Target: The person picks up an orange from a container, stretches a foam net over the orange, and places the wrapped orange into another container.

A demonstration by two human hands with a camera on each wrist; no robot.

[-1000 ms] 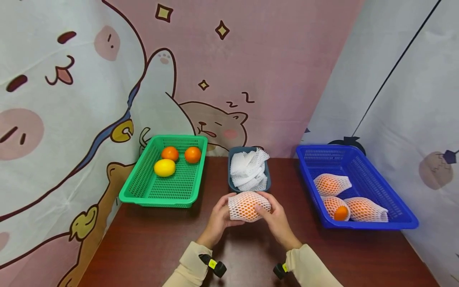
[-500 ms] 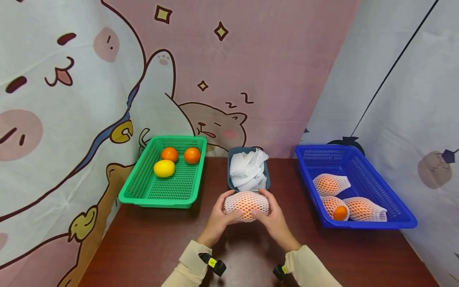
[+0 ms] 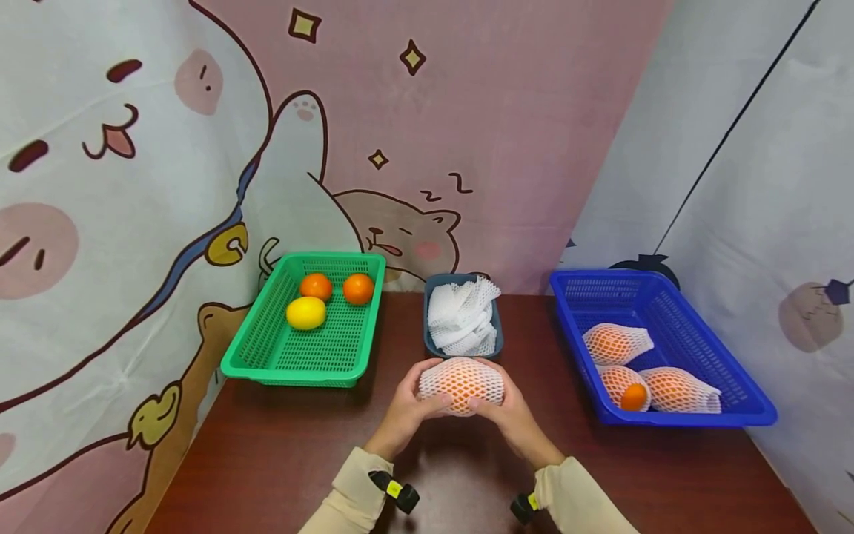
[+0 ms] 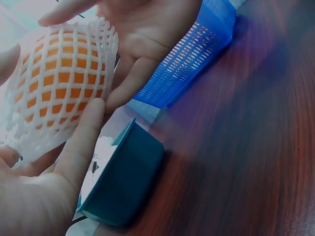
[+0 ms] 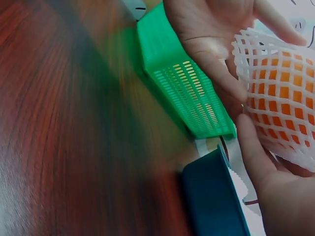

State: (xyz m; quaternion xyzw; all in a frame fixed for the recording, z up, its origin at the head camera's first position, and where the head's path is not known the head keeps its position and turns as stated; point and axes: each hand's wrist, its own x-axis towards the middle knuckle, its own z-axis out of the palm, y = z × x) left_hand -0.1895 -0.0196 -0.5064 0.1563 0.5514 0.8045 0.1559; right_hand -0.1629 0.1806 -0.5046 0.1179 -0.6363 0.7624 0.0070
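Between both hands, above the table's middle, is an orange in a white foam net (image 3: 462,386). My left hand (image 3: 403,411) holds its left end, thumb at the front. The right hand (image 3: 515,415) holds the other end in the same way, its thumb near the left one. In the left wrist view the white mesh (image 4: 64,73) wraps the fruit, and its loose edge shows by the right hand (image 4: 152,29). From the right wrist the net's open rim lies near the left hand's fingers. Just behind the hands stands a small dark teal bin (image 3: 497,337) with crumpled white foam nets (image 3: 460,315).
At the left, a green basket (image 3: 300,374) contains two oranges (image 3: 358,289) and a lemon (image 3: 306,313). A blue basket (image 3: 700,326) on the right has three netted oranges (image 3: 617,343) inside. Reddish-brown wood table (image 3: 267,460); a printed cloth (image 3: 520,133) hangs behind.
The left thumb has come round to the front of the net beside the right thumb, and the netted orange has turned slightly. Baskets and bin stay as they were.
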